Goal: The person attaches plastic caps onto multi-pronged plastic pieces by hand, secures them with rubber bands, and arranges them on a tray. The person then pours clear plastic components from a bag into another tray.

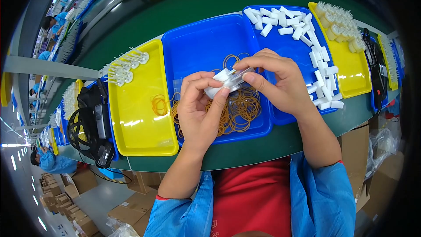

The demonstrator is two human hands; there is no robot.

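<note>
Above the middle blue tray [201, 35], both my hands meet at a small white and clear plastic piece [224, 85]. My left hand [195, 109] is closed on it, with the thumb in front and the fingers behind. A small white block [222, 74] shows at the top of this grip. My right hand [278, 81] pinches the clear, tube-like end of the piece between thumb and fingers. How the parts join is partly hidden by my fingers. Tan rubber bands [241, 112] lie in a heap in the tray beneath my hands.
To the right, a blue tray [280, 44] holds many white blocks [324, 77]. A yellow tray [355, 83] beyond it carries rows of white pieces. On the left, another yellow tray [140, 127] bears clear pieces with thin stems [127, 66], next to black cables [85, 127].
</note>
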